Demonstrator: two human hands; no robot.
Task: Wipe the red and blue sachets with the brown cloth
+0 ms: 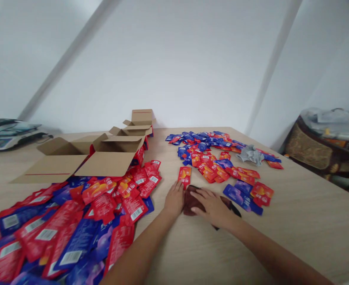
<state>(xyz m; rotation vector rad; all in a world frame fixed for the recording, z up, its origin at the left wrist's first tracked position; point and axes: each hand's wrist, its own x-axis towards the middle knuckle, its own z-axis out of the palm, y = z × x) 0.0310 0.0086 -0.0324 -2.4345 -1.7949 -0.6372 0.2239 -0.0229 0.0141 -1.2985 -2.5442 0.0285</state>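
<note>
My right hand lies with fingers spread on a dark brown piece of fabric, which may be a pouch or folded cloth. A black strip shows at the fabric's right end, beyond my wrist. Beside the fabric's left edge, my left hand rests low over the table, fingers extended. Its fingertips reach the lower end of a single red packet, which lies flat just above the fabric. To the right are loose blue packets and a red-orange packet.
A large heap of red and blue packets covers the left front. Behind it stand several open cardboard boxes. More packets spread across the back right, near a crumpled grey wad. A white device sits far left; a patterned chair stands right.
</note>
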